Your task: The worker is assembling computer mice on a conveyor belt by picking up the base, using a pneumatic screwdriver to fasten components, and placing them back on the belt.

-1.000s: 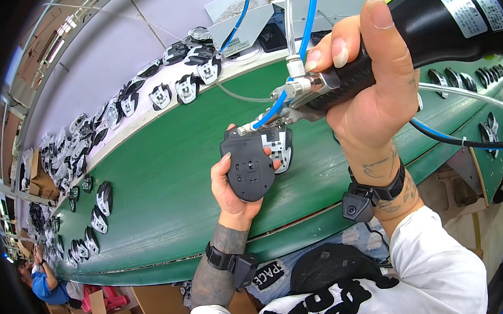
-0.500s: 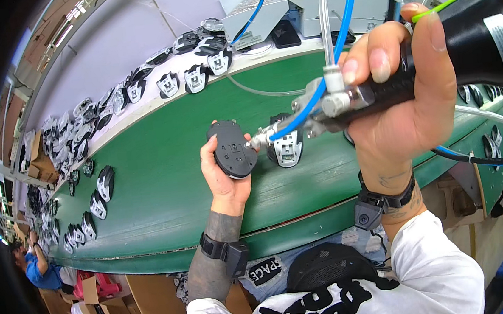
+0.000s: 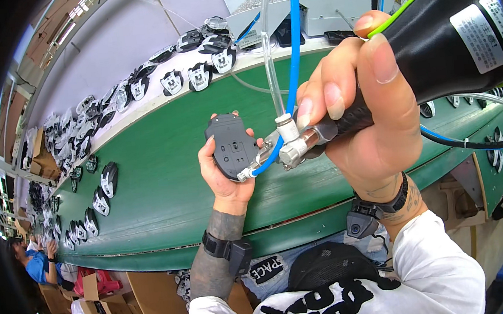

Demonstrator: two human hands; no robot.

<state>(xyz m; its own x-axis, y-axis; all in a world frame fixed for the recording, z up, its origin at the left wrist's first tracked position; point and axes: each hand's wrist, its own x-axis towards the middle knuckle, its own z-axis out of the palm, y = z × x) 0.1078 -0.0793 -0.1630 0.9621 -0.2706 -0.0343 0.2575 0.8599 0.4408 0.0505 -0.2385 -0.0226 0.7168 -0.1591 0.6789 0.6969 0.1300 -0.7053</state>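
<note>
A dark computer mouse (image 3: pixel 231 144) lies in my left hand (image 3: pixel 225 186) with its flat underside up, fingers wrapped round its edges. My right hand (image 3: pixel 372 104) grips a black power screwdriver (image 3: pixel 428 52) with a green strip along its body. Its metal nose (image 3: pixel 246 174) sits at the lower edge of the mouse; whether it touches I cannot tell. A blue air hose (image 3: pixel 295 45) and a clear tube (image 3: pixel 271 65) run up from a white fitting (image 3: pixel 286 127) near the nose.
Several mouse shells (image 3: pixel 101 201) rest on the left of the green conveyor belt (image 3: pixel 164 182), and more line the white ledge (image 3: pixel 199 76) behind. A screw feeder box (image 3: pixel 341 14) stands at the back. Cardboard boxes (image 3: pixel 156 297) are below. Co-workers sit at both sides.
The screwdriver has moved left and down, its nose going from the mouse's right side to its lower edge. The mouse shell beside my left hand no longer shows.
</note>
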